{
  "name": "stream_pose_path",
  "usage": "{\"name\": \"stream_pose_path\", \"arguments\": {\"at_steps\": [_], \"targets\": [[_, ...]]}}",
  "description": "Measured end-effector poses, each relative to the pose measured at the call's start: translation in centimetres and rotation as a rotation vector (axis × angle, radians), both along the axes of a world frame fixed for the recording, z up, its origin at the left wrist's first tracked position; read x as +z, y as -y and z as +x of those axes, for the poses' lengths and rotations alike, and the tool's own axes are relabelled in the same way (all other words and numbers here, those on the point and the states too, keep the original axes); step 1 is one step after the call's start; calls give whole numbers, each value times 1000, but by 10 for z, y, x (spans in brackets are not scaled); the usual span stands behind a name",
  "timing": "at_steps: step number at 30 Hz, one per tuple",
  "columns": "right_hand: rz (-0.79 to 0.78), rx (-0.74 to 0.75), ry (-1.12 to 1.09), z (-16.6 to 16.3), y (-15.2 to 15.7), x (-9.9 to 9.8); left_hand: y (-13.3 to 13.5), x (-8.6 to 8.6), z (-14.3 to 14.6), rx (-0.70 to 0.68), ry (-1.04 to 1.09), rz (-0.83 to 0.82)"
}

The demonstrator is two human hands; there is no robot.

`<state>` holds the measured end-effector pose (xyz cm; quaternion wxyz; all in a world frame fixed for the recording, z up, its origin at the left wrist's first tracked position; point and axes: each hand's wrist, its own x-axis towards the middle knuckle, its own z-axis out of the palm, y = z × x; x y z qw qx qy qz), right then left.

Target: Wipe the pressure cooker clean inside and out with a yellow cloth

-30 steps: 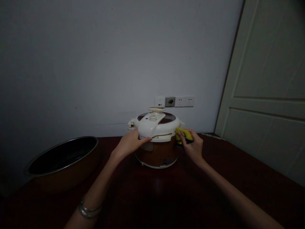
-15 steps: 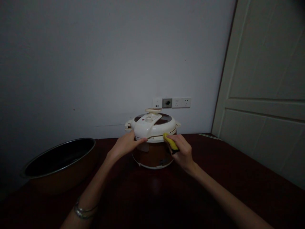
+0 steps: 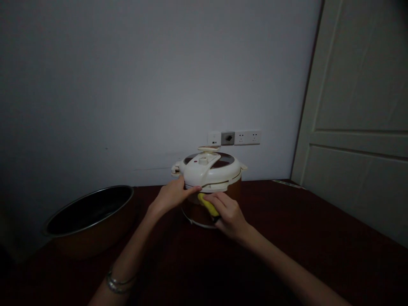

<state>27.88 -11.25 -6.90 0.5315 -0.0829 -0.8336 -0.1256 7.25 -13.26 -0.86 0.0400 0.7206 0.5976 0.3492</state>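
An electric pressure cooker [image 3: 210, 170] with a cream lid and brown body stands on the dark red table, its lid on. My left hand [image 3: 170, 196] grips the left side of its rim, thumb laid along the front edge just below the lid. My right hand [image 3: 230, 214] is closed around a yellow sponge [image 3: 208, 205] with a dark underside. The sponge is pressed to the front of the brown body under the rim, close to my left thumb. My right hand hides the lower right of the body.
A large, deep oval pan [image 3: 92, 231] with a dark inside stands on the table [image 3: 274, 238] at the left. Sockets [image 3: 234, 138] sit on the wall behind the cooker. A pale panelled door [image 3: 360, 140] is at the right.
My right hand has moved the sponge leftward and slightly down, from the right side of the rim to the front of the body. My left hand stays on the cooker. The view shifted slightly.
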Motion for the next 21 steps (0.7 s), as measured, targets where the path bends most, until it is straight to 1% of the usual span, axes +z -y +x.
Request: {"name": "stream_pose_path", "arguments": {"at_steps": [3, 5, 7, 8, 9, 11, 12, 13, 14, 16, 18, 20, 21], "targets": [[-84, 117, 11, -8, 8, 2, 4, 4, -2, 46, 1, -15], [-132, 123, -81, -6, 14, 11, 12, 14, -5, 79, -30, -51], [-196, 95, -177, 1, 19, 24, 27, 28, -8, 78, -51, -86], [-231, 85, -202, 5, 22, 30, 37, 36, -8, 42, -44, -105], [-269, 79, -210, 8, 24, 36, 48, 43, -6, -28, -21, -131], [-351, 77, -226, 13, 29, 44, 67, 54, 2, -248, 44, -217], [-395, 71, -252, 13, 31, 45, 74, 56, 10, -368, 72, -259], [-440, 61, -291, 13, 33, 46, 79, 56, 18, -457, 86, -282], [-481, 52, -333, 12, 36, 47, 81, 54, 27, -504, 100, -279], [-553, 32, -394, 10, 40, 47, 77, 45, 44, -516, 216, -250], [-593, 28, -399, 12, 42, 50, 68, 38, 54, -529, 361, -252], [-630, 66, -367, 19, 37, 54, 61, 37, 51, -529, 460, -242], [-654, 95, -362, 24, 31, 56, 59, 39, 45, -498, 499, -198]]}}
